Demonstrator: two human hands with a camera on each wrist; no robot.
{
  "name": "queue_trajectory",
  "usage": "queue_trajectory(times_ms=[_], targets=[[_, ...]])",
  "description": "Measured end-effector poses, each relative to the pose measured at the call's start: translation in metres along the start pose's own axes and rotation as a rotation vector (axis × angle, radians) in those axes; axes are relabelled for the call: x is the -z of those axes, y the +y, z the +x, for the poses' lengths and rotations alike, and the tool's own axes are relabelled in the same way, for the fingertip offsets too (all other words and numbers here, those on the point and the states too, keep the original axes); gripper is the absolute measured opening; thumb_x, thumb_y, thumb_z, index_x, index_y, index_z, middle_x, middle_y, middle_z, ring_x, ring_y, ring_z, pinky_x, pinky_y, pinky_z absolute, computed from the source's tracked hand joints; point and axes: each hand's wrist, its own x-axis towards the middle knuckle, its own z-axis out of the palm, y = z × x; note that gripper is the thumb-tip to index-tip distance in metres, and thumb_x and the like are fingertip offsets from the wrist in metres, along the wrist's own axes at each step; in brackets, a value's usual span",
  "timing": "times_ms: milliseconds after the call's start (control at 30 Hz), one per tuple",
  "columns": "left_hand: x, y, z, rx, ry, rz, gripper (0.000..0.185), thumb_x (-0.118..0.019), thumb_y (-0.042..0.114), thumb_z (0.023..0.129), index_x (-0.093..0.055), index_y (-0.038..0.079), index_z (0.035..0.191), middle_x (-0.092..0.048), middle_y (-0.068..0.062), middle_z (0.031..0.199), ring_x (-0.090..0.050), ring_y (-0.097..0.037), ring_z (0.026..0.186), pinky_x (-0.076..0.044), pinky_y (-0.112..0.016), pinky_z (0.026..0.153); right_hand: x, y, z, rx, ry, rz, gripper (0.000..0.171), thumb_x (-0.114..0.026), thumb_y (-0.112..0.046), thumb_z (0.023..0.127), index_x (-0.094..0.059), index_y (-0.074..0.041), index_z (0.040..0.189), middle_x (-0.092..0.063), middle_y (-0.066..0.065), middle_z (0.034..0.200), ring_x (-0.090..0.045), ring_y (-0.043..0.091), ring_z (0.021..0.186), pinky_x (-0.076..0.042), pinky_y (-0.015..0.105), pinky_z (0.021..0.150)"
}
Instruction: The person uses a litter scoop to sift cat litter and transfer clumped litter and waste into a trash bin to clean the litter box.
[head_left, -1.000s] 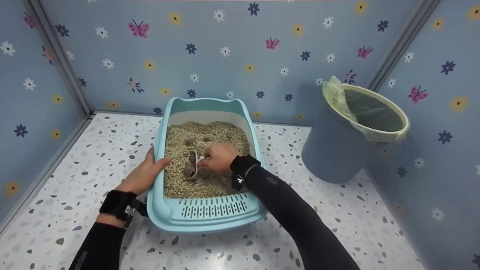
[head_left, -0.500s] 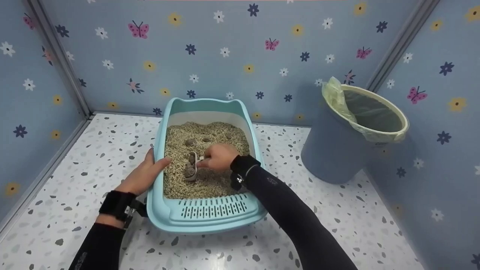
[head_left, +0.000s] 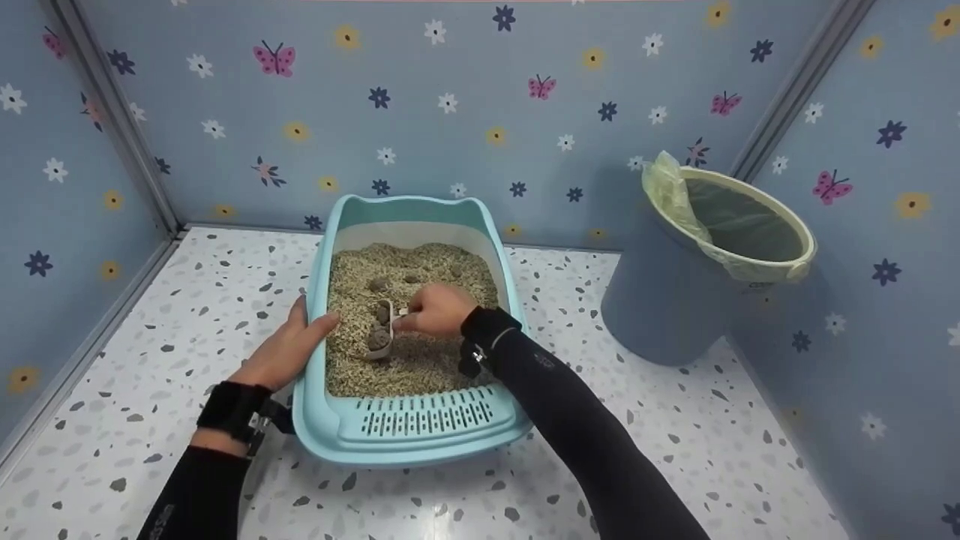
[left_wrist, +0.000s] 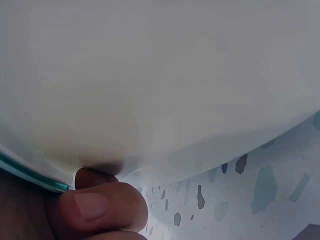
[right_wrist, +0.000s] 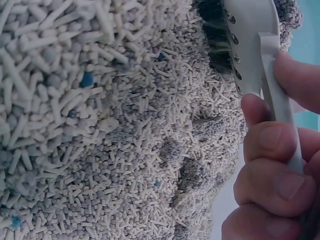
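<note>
In the head view, the right grip [head_left: 436,310] clasps a scoop [head_left: 391,330] bearing clumps [head_left: 379,340] just left of that grip, while the left grip [head_left: 283,349] holds the litter box [head_left: 405,451] by its rim; in the left wrist's, bent fingers [left_wrist: 117,202] show beside its pale wall; in the right wrist's, litter [right_wrist: 125,120] spreads beside the scoop.

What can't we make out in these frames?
- Scoop, handle end: covered by the right hand, head and right wrist views.
- Left hand, most fingers: head view, behind its own back and the litter box rim; left wrist view, cut by the bottom edge.
- Trash bin, inside bottom: head view, behind near rim and liner.
- Left sleeve lettering: head view, too small.
</note>
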Motion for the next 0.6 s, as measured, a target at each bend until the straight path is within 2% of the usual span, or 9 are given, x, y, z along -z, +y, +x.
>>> queue_trajectory(times_ms=[167,300,333,400,600], targets=[[0.0,-0.002,0.001,-0.007,0.001,-0.016,0.109,-0.042,0.076,0.111,0.02,0.015,0.177,-0.014,-0.041,0.177,-0.047,-0.06,0.147,-0.038,-0.072,0.122,-0.005,0.013,0.008,0.027,-0.005,0.051,0.063,-0.071,-0.062,0.105,-0.045,-0.026,0.061,-0.036,-0.011,0.059,-0.033,0.009,0.053,-0.029,0.029,0.055],[0.0,-0.002,0.002,-0.002,-0.003,-0.023,0.11,-0.042,0.078,0.109,0.02,0.017,0.177,-0.01,-0.038,0.179,-0.042,-0.06,0.151,-0.034,-0.072,0.124,-0.003,0.013,0.005,0.049,0.011,0.128,0.061,-0.073,-0.057,0.105,-0.045,-0.026,0.061,-0.037,-0.01,0.059,-0.031,0.01,0.053,-0.027,0.029,0.057],[0.0,-0.001,0.002,0.0,-0.004,-0.02,0.11,-0.042,0.078,0.109,0.021,0.018,0.177,-0.009,-0.038,0.179,-0.04,-0.06,0.152,-0.033,-0.072,0.125,0.005,0.003,-0.003,0.046,0.005,0.145,0.059,-0.073,-0.052,0.106,-0.045,-0.023,0.062,-0.038,-0.008,0.059,-0.032,0.011,0.054,-0.029,0.03,0.058],[0.0,-0.001,0.002,0.003,-0.003,-0.015,0.111,-0.041,0.079,0.109,0.021,0.018,0.177,-0.008,-0.036,0.18,-0.038,-0.059,0.154,-0.032,-0.072,0.126,0.005,0.003,-0.004,0.049,0.022,0.168,0.059,-0.074,-0.051,0.105,-0.045,-0.024,0.062,-0.038,-0.009,0.059,-0.031,0.01,0.053,-0.028,0.029,0.057],[0.0,0.0,0.001,-0.023,-0.004,-0.03,0.109,-0.041,0.076,0.111,0.021,0.016,0.177,-0.007,-0.036,0.18,-0.035,-0.058,0.156,-0.033,-0.073,0.124,0.004,0.002,-0.004,0.042,0.024,0.172,0.059,-0.074,-0.051,0.105,-0.043,-0.025,0.063,-0.036,-0.011,0.059,-0.03,0.009,0.053,-0.028,0.028,0.058]])
